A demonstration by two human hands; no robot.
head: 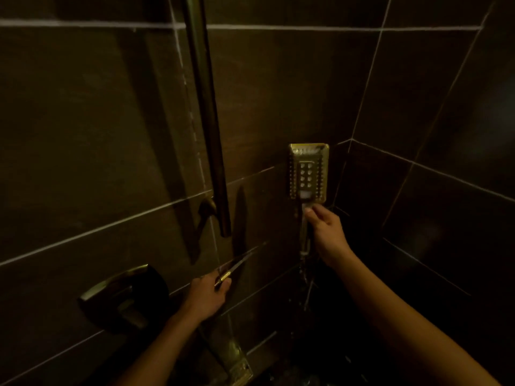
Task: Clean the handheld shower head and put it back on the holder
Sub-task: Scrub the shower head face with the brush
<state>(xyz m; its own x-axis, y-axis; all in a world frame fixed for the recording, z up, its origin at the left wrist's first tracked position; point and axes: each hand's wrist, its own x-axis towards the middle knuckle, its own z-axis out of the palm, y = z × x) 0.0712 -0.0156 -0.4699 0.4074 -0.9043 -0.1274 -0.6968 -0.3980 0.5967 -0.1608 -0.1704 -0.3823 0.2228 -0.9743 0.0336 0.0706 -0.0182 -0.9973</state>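
The handheld shower head [308, 169] is rectangular and shiny, with its nozzle face turned toward me, held upright near the corner of the dark tiled wall. My right hand [326, 232] is closed around its handle just below the head. My left hand [207, 293] grips a thin shiny lever [237, 267] that sticks out from the wall at lower centre. The vertical slide rail [207, 121] stands left of the shower head, with a bracket [206, 210] near its lower end. The scene is very dim.
A round dark mixer knob [122, 298] projects from the wall at lower left. A metal spout or fitting [238, 363] sits at the bottom centre. Dark tiled walls meet in a corner [351, 139] to the right of the shower head.
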